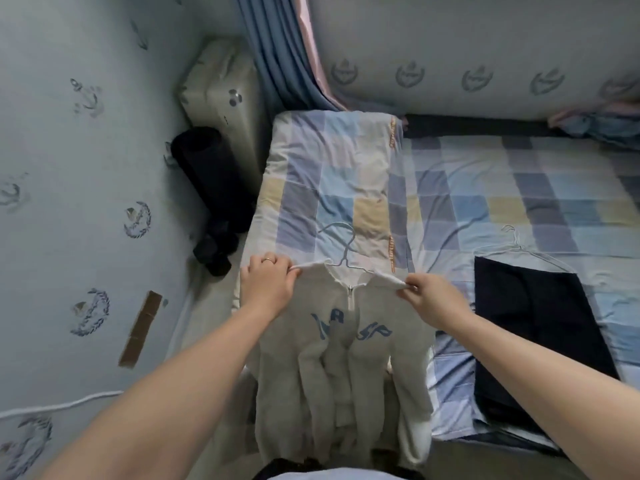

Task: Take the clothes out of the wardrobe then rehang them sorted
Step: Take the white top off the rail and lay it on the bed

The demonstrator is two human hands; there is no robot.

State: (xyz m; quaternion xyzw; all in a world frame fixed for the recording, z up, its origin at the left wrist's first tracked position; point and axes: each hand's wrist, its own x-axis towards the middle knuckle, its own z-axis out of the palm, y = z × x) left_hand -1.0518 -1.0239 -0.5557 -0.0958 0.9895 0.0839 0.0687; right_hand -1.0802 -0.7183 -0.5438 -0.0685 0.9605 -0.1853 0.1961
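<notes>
A pale grey zip-neck sweater [343, 372] with blue lettering hangs from a light wire hanger [341, 249] over the bed's near edge. My left hand [265, 284] grips its left shoulder by the collar. My right hand [427, 296] pinches the right collar tip. The hanger's hook lies on the folded checked quilt [332, 174]. A dark navy garment [535, 327] lies flat on the bed to the right with a white wire hanger [519, 249] at its top edge.
The bed [519, 188] with a checked sheet fills the right side. A black rolled mat [207, 188] and a wrapped cushion [221, 88] stand in the left corner against the wallpapered wall. Blue curtains [277, 53] hang behind. A white cable [59, 407] runs along the left wall.
</notes>
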